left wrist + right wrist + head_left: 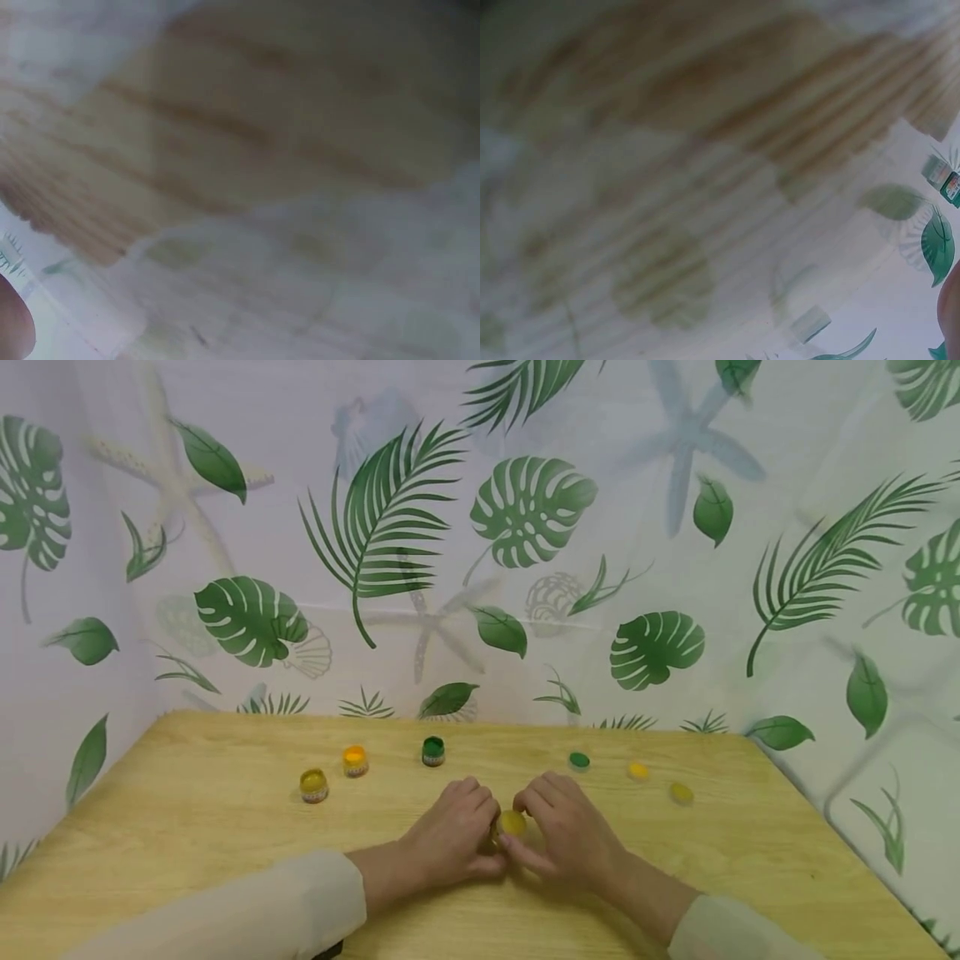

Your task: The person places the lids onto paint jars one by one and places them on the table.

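Between my two hands, near the middle of the table in the head view, is a small paint jar with a yellow lid (513,823). My left hand (459,832) grips the jar from the left, with its fingers covering most of the body. From the right, my right hand (567,833) pinches the lid between the thumb and curled fingers. A fingertip (13,324) edges into the left wrist view, and part of a finger (950,315) into the right wrist view. Neither wrist view includes the held jar.
Uncapped paint jars in ochre (314,787), orange-yellow (356,763) and green (433,753) stand beyond my left hand. Matching lids in green (579,762), yellow (638,771) and ochre (681,792) lie toward the right. A leaf-patterned cloth (540,668) rises behind the wooden table (225,827).
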`<state>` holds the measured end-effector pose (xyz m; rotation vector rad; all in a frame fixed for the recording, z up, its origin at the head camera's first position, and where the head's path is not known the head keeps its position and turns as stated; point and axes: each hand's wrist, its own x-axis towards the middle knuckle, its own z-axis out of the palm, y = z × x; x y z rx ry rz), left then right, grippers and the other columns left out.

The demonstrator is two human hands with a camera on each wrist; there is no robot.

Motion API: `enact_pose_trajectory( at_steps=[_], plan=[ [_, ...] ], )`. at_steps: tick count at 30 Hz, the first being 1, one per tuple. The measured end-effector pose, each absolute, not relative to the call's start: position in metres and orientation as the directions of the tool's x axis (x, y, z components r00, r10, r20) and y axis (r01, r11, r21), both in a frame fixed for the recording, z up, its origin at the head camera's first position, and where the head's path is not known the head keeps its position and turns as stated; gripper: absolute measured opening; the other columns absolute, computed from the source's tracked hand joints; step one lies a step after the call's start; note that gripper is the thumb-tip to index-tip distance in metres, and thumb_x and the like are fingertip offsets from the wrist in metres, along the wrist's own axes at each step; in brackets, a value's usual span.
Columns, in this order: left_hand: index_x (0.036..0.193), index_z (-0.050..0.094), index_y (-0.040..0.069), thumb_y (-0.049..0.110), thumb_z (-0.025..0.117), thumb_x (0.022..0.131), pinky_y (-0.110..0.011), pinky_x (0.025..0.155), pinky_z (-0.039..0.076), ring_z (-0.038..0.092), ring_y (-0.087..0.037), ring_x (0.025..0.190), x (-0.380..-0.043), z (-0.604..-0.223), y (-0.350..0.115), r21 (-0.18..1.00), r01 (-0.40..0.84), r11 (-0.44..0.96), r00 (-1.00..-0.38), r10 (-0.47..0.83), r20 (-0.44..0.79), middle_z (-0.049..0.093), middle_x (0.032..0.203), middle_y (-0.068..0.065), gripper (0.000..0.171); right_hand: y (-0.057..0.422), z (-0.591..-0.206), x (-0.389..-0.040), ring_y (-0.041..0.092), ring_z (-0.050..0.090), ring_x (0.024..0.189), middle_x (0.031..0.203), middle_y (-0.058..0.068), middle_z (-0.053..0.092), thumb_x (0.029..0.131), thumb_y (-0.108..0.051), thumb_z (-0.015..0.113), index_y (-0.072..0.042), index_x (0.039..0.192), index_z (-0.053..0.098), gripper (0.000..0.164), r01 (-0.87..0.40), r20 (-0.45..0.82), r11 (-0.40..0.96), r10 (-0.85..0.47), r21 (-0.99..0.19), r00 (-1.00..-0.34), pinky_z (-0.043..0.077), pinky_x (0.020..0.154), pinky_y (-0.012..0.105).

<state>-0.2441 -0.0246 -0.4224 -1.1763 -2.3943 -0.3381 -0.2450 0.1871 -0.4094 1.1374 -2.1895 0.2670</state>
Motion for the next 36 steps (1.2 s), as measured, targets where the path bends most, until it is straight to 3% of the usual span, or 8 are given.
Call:
enact_pose_trajectory(
  at_steps=[13,26,31,36],
  plan=[
    [0.091,0.062,0.015,0.048,0.075,0.080,-0.026,0.076,0.038,0.042,-0.010,0.081,-0.2442,-0.4193,-0.0258,-0.008,0.793,0.609,-0.532,0.699,0.477,0.055,0.084,0.007,0.036,0.1854,-0.4081,-0.2446,0.011,0.048,0.082,0.087,-0.006,0.058,0.093,-0.044,0.061,-0.015,0.093,0.062,0.029,-0.823,0.591,0.559,-0.700,0.102,-0.401,0.044,0.078,0.030],
    [0.088,0.063,0.015,0.051,0.076,0.078,-0.026,0.078,0.040,0.044,-0.010,0.080,-0.2427,-0.4186,-0.0232,-0.041,0.784,0.620,-0.540,0.712,0.449,0.058,0.084,0.008,0.039,0.1833,-0.4102,-0.2437,0.009,0.045,0.070,0.071,-0.008,0.053,0.092,-0.057,0.060,-0.016,0.077,0.058,0.043,-0.807,0.616,0.567,-0.698,0.163,-0.366,0.043,0.070,0.027],
    [0.090,0.064,0.015,0.054,0.075,0.080,-0.026,0.078,0.041,0.046,-0.010,0.081,-0.2425,-0.4195,-0.0233,-0.040,0.789,0.613,-0.526,0.707,0.472,0.060,0.085,0.007,0.041,0.1838,-0.4095,-0.2432,0.012,0.047,0.074,0.074,-0.006,0.055,0.094,-0.064,0.050,-0.015,0.079,0.060,0.052,-0.782,0.603,0.594,-0.698,0.187,-0.386,0.041,0.076,0.031],
    [0.091,0.062,0.014,0.055,0.072,0.082,-0.028,0.082,0.042,0.045,-0.012,0.084,-0.2428,-0.4191,-0.0239,-0.055,0.777,0.627,-0.526,0.694,0.491,0.058,0.086,0.006,0.043,0.1847,-0.4073,-0.2443,0.019,0.049,0.082,0.083,-0.002,0.055,0.098,-0.059,0.036,-0.014,0.086,0.061,0.052,-0.749,0.564,0.601,-0.734,0.279,-0.378,0.033,0.083,0.038]
  ],
)
